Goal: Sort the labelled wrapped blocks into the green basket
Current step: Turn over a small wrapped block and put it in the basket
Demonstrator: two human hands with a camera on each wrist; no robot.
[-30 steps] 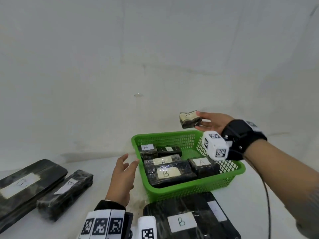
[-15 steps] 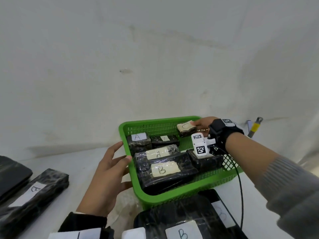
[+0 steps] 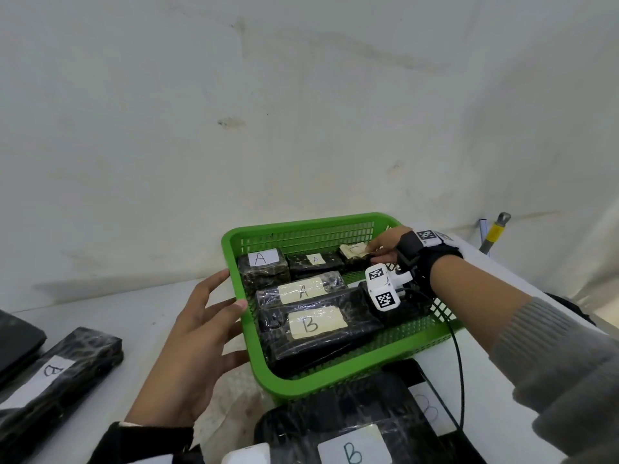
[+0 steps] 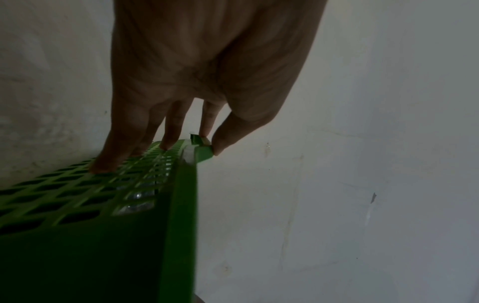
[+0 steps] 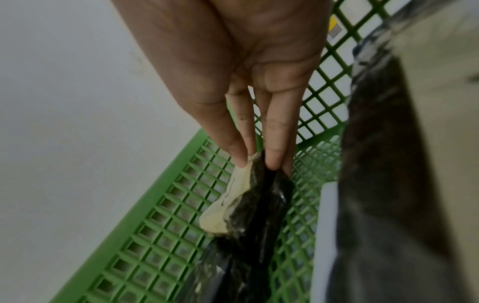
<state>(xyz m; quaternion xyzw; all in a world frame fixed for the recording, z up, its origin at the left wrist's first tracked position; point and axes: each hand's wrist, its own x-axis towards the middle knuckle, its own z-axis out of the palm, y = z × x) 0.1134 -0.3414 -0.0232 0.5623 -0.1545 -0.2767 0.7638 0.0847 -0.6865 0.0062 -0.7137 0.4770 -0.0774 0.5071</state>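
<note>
The green basket (image 3: pixel 335 383) holds several black wrapped blocks: three labelled A (image 3: pixel 301 291) and one labelled B (image 3: pixel 311 326). My right hand (image 3: pixel 375 251) reaches into the basket's back right corner and pinches a small block labelled C (image 3: pixel 353 252) by its end. In the right wrist view the thumb and fingers (image 5: pixel 274 151) grip the C block (image 5: pixel 243 205) low inside the mesh wall (image 5: pixel 155 205). My left hand (image 3: pixel 214 306) rests on the basket's left side. Its straight fingers (image 4: pixel 171 135) press the outer wall (image 4: pixel 77 194) and the thumb touches the rim.
A long block labelled B (image 3: pixel 57 373) lies on the white table at the left, beside a larger dark block (image 3: pixel 16 343). A wide block labelled B (image 3: pixel 351 440) sits just in front of the basket. A yellow-handled tool (image 3: pixel 494 232) leans at the far right wall.
My right hand brought the C block down from above the basket into its back right corner. My left hand moved forward onto the basket's left rim.
</note>
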